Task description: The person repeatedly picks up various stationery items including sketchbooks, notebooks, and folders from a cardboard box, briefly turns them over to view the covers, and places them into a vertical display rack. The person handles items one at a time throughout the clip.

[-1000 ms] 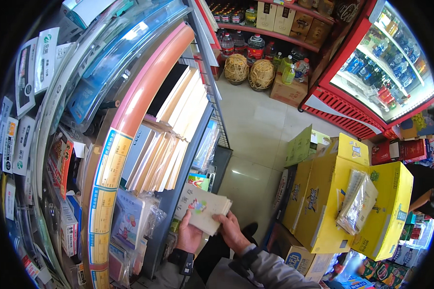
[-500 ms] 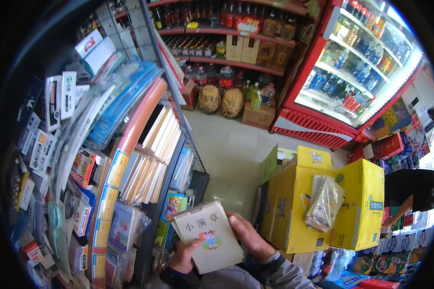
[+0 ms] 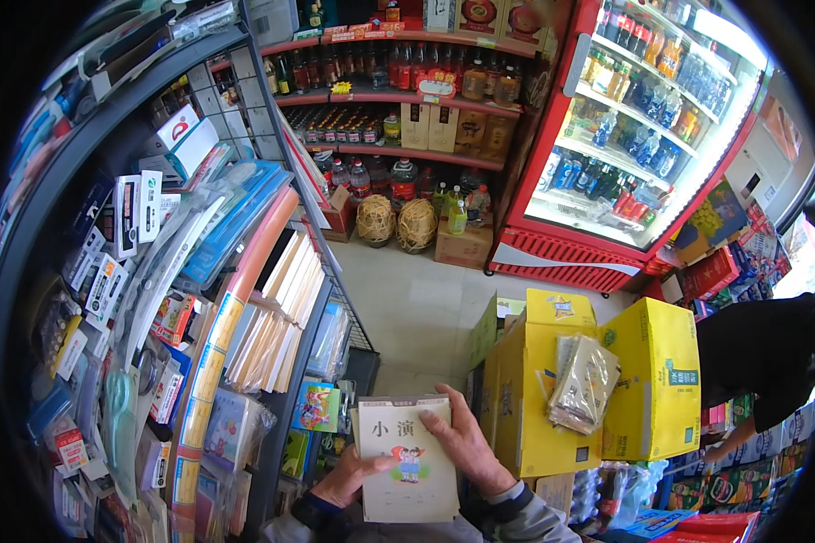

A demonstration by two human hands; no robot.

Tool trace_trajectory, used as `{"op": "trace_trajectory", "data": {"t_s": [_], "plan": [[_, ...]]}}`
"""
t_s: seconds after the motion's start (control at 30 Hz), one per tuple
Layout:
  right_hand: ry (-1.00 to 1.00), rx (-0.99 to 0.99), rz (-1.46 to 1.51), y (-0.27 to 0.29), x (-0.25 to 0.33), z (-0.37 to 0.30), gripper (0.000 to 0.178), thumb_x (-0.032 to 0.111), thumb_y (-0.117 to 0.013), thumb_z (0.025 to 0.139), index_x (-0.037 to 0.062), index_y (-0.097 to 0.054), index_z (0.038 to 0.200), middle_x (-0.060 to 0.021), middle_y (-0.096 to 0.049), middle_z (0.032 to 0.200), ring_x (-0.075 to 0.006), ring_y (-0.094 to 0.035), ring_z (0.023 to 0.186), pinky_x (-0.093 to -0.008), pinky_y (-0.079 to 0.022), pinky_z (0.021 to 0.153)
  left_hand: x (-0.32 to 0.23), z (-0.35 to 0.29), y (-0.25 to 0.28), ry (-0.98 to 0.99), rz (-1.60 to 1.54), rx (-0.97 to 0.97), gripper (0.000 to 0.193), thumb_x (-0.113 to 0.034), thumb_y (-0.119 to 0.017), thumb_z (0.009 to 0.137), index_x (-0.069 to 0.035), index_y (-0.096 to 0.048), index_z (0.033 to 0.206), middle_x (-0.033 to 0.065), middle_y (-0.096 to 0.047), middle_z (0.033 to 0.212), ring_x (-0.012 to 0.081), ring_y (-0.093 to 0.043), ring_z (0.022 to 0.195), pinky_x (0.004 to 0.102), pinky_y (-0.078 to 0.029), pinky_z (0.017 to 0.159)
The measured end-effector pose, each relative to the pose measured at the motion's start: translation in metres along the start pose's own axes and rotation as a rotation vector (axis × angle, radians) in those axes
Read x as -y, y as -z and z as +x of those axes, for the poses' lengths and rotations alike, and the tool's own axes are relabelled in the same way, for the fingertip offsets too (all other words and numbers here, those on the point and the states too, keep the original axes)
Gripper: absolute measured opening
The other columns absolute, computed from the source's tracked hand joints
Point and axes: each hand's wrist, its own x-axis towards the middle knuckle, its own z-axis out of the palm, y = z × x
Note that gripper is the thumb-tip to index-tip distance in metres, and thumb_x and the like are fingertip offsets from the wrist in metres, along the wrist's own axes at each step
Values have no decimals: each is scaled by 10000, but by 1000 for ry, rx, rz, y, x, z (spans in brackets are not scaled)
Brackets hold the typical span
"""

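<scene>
Both of my hands hold a small stack of thin exercise books (image 3: 411, 500), whose pale cover has a drawing of two children in the middle. My left hand (image 3: 349, 478) grips the stack's left edge, its thumb lying over the cover. At the upper right edge my right hand (image 3: 469, 448) is closed on it, thumb pressed on the front near the top and fingers reaching behind. The stack's back side is hidden. To the right, a clear-wrapped pack of similar booklets (image 3: 585, 385) lies on a yellow cardboard box (image 3: 539, 425).
A stationery shelf (image 3: 213, 330) with upright paper goods runs along my left. Ahead stand drink shelves (image 3: 389, 101), two woven round containers (image 3: 376, 220) and a red-framed drinks fridge (image 3: 552, 226). At the right a person in black (image 3: 761, 357) stands beside stacked goods.
The exercise books have turned from a tilt to nearly straight. My right hand has shifted up their edge, its thumb now over the cover. The view has tilted up, showing more shelf above.
</scene>
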Motion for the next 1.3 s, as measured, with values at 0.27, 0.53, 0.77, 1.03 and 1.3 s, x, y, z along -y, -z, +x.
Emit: {"op": "trace_trajectory", "data": {"t_s": [0.27,0.53,0.77,1.03,1.3], "plan": [[73,-66,5,-5,10,-15,643,285,-642,1020,-12,-336,1501,-203,-669,1151,-248,-661,1005,-377,-544,889,2,6,-12,-280,-58,-238,405,-269,-481,1050,-8,-503,1359,107,-632,1238,183,-608,1128,324,-473,990],[123,-115,-346,-4,-1,-15,835,395,-651,996,-32,-206,1558,-336,-611,1290,-382,-633,1202,-421,-495,1006,11,12,-25,-302,17,-332,385,-172,-564,1005,-18,-507,1354,108,-619,1274,182,-591,1151,341,-453,1019],[-204,178,160,24,8,-51,628,279,-732,959,-23,-468,1442,-135,-633,1277,-201,-603,1170,-333,-466,1036,-20,29,-45,-399,-179,-410,348,-217,-545,1024,-70,-493,1335,91,-628,1227,208,-627,1104,354,-511,950],[-89,-335,415,70,0,-85,443,98,-720,905,0,-594,1318,-84,-699,1208,-159,-658,1083,-321,-516,974,-4,54,-54,-215,-147,-106,390,-281,-538,1058,-49,-453,1360,121,-616,1222,228,-645,1085,397,-532,920],[233,-703,561,217,-16,-54,358,78,-664,900,-19,-615,1241,-113,-710,1136,-194,-681,996,-330,-538,921,22,18,9,-140,-122,-321,276,-154,-555,1020,-49,-535,1274,148,-685,1044,261,-705,952,376,-582,821]]}}
